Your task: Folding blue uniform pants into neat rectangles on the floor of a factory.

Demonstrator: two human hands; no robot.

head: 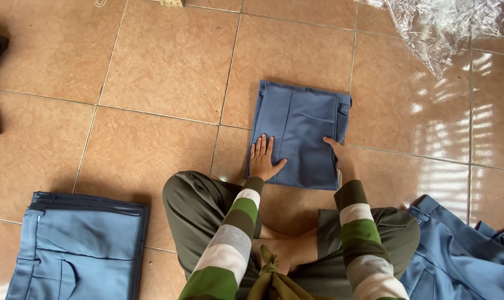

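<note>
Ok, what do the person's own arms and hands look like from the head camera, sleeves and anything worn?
Both arms wear long sleeves in broad bands of olive green, grey and white, each ending in a dark olive cuff at the wrist. The left hand and right hand are bare: no gloves, and no rings or watch visible.

Bare floor [163, 61] open left of and beyond folded trousers [299, 133]. Obstacles: plastic wrap [441, 28] far-right corner, stacked trousers [80, 250] near-left, loose trousers [463, 255] near-right.
</note>
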